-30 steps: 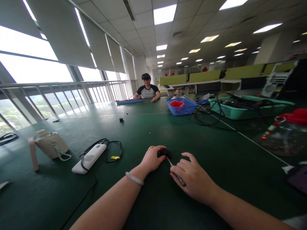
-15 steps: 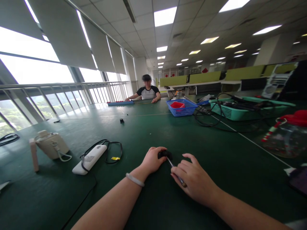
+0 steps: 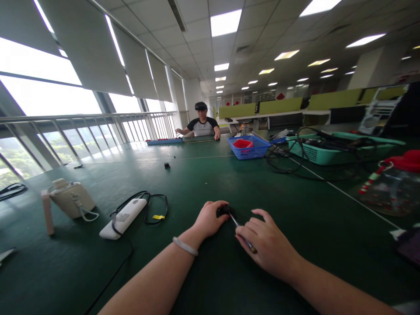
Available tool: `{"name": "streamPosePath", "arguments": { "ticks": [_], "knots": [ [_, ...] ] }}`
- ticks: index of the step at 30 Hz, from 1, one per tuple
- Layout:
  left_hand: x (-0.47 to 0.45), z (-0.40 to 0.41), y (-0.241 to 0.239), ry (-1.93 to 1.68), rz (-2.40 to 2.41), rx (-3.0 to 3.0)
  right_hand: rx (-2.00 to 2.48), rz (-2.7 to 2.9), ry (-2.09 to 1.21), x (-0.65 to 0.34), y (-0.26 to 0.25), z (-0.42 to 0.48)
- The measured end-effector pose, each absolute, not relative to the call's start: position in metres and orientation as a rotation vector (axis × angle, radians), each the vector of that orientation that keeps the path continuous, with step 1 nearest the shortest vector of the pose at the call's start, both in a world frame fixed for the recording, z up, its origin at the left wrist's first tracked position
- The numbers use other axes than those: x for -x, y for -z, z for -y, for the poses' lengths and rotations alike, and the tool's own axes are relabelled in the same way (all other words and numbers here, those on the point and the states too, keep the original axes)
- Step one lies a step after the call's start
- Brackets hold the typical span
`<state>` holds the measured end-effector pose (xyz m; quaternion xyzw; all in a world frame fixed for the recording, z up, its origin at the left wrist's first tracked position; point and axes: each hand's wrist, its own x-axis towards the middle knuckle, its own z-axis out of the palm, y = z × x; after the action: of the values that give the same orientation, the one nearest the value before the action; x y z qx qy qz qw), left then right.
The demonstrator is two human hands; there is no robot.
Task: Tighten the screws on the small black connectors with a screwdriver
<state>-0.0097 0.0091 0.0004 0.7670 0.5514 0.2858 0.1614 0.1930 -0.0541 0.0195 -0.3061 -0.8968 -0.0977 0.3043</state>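
My left hand [image 3: 208, 218] is curled around a small black part [image 3: 225, 211] that rests on the green table [image 3: 197, 183]. My right hand [image 3: 266, 243] pinches a thin screwdriver [image 3: 242, 232], and its metal tip touches the black part from the right. A pale bangle [image 3: 185, 246] sits on my left wrist.
A white power bank with a black cable [image 3: 123, 218] and a beige pouch [image 3: 70, 199] lie at the left. A blue basket [image 3: 248, 148], a teal tray of cables [image 3: 324, 151] and a red-lidded jar [image 3: 392, 183] stand at the right. Another person [image 3: 201, 124] sits at the far end.
My hands have hardly moved; the screwdriver tip stays at the black part. The person at the far end has raised a hand over the blue tray.
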Motion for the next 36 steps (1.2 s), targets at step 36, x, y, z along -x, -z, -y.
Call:
{"name": "streamPosePath", "arguments": {
  "ticks": [36],
  "knots": [
    [0.0087, -0.0056, -0.0049, -0.836, -1.539, -2.197, 0.927, 2.371, 0.121, -0.1985, -0.0243, 0.0479]
  ]
}}
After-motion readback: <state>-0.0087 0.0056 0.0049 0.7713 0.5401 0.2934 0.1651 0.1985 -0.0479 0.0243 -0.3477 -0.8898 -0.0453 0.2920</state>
